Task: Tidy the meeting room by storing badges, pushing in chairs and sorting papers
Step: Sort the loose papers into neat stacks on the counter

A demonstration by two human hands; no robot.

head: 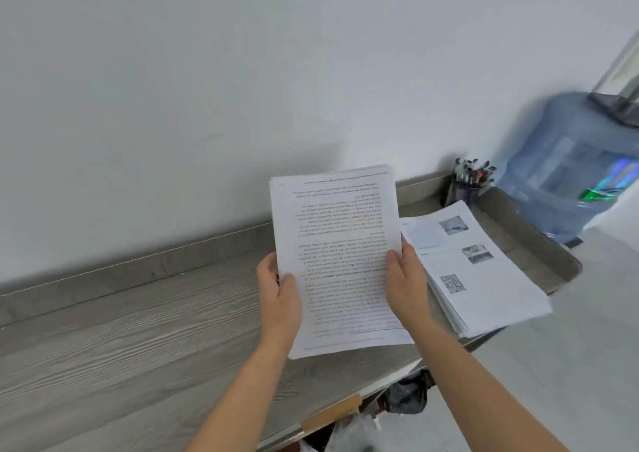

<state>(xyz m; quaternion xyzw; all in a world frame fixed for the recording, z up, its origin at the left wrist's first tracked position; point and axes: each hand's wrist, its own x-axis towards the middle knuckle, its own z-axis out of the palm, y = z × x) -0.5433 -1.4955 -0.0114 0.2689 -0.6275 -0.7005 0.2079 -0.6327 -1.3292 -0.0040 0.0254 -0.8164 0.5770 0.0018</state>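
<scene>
Left hand (280, 291) grips left edge of paper sheaf (340, 258), thumb on top; right hand (404, 278) grips right edge likewise. Fingers behind sheets hidden. Sheaf held above grey wood-grain counter (121, 341), long axis away from viewer, printed text upside down, blurred. Second paper stack (480, 272) lies on counter just right, overhanging edge. Pen cup (465, 189), blurred water jug (567, 168) beyond. White wall (242, 71) behind.
</scene>
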